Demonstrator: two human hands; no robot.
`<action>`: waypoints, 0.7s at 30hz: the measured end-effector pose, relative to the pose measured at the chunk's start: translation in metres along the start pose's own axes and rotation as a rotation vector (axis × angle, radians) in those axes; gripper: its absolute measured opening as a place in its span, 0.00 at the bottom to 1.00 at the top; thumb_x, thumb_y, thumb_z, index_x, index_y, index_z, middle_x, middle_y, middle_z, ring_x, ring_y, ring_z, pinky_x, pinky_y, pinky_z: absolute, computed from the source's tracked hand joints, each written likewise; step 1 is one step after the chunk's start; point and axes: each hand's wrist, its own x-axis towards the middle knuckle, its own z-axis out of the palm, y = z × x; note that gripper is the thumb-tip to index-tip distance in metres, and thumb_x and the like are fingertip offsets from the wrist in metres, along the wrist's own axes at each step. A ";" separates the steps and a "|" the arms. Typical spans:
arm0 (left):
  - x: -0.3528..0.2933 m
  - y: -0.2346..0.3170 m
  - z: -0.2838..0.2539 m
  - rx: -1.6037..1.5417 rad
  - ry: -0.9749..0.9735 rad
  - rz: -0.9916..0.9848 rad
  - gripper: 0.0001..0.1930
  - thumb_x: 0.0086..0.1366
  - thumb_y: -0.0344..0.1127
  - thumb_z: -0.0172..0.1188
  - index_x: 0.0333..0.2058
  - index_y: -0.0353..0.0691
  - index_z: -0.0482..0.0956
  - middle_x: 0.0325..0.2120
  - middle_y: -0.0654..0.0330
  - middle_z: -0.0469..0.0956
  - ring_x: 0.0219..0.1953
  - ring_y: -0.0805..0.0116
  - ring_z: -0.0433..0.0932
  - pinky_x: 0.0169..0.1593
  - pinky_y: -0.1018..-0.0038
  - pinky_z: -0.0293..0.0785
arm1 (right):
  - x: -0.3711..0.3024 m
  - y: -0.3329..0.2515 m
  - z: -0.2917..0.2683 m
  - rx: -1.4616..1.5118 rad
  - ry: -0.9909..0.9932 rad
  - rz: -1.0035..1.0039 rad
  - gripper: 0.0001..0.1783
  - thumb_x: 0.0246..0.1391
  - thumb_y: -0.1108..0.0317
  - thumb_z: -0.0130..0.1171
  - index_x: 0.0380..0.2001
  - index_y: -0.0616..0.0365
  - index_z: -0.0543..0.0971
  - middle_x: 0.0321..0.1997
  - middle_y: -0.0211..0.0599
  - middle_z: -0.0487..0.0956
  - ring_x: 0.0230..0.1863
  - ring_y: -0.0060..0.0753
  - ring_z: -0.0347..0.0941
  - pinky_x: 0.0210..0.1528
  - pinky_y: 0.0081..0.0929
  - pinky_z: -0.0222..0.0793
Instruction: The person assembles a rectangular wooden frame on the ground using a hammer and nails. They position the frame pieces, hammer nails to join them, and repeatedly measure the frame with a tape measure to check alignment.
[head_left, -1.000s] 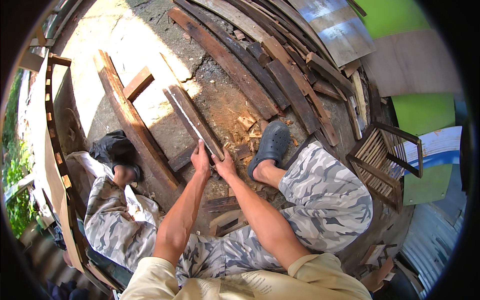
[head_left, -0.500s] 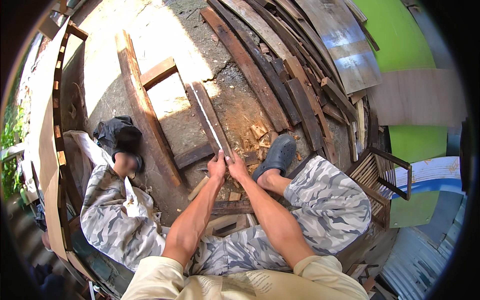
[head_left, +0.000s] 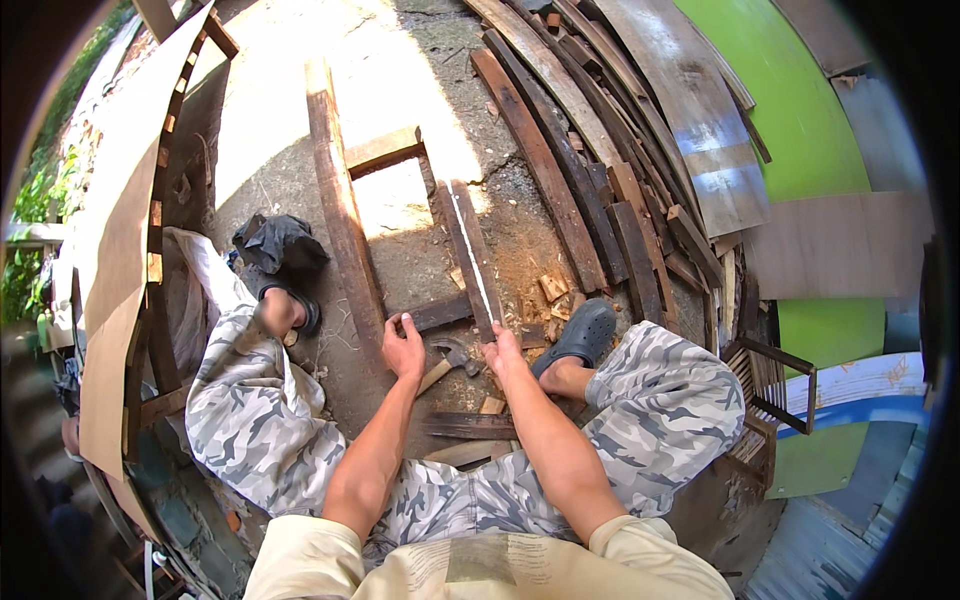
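- Hands apart, you have both in front of your lap, the right one at the board and the left one off to its side.
- Your right hand (head_left: 505,348) is the nearer one: it pinches the near end of the board (head_left: 481,245), thumb on top; the fingers beneath are partly hidden.
- Your left hand (head_left: 403,345) is loosely curled beside the left end of the dark crosspiece (head_left: 445,313); you can't tell from here whether it pinches that wood or only rests near it.
- Between your hands, on the ground, you have a hammer (head_left: 457,354), its handle slanting back toward your left forearm.
- The board runs straight ahead of your right hand, its long axis pointing away from you and leaning a little left at the far end; it seems to pass over the crosspiece.
- It looks brown, narrow and flat, with a thin, slightly wavy white streak (head_left: 466,235) down most of its length.
- To its left, you see a longer beam (head_left: 342,200) lying roughly in line with it, sunlit toward the far end.
- Farther off, a second crosspiece (head_left: 385,152) reaches from the beam toward the board's far end.
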 end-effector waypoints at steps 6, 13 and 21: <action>0.017 -0.052 -0.031 -0.025 0.469 -0.290 0.32 0.64 0.48 0.61 0.58 0.29 0.67 0.59 0.43 0.67 0.63 0.47 0.64 0.66 0.58 0.59 | 0.023 0.003 0.002 -0.061 0.083 0.004 0.08 0.64 0.62 0.55 0.42 0.52 0.75 0.34 0.30 0.77 0.28 0.26 0.71 0.22 0.30 0.65; 0.021 -0.076 -0.033 -0.880 0.053 -1.027 0.42 0.62 0.56 0.64 0.63 0.30 0.61 0.65 0.51 0.62 0.66 0.54 0.62 0.66 0.52 0.60 | 0.015 -0.004 -0.003 -0.031 -0.010 -0.159 0.14 0.67 0.67 0.51 0.52 0.60 0.70 0.52 0.44 0.76 0.53 0.47 0.74 0.57 0.63 0.68; 0.024 -0.090 -0.035 -0.908 0.014 -1.005 0.40 0.61 0.53 0.66 0.62 0.32 0.63 0.64 0.53 0.65 0.64 0.55 0.65 0.64 0.56 0.63 | -0.064 -0.008 0.030 -1.597 0.199 -0.820 0.67 0.42 0.43 0.73 0.71 0.67 0.44 0.73 0.62 0.53 0.72 0.58 0.53 0.71 0.45 0.54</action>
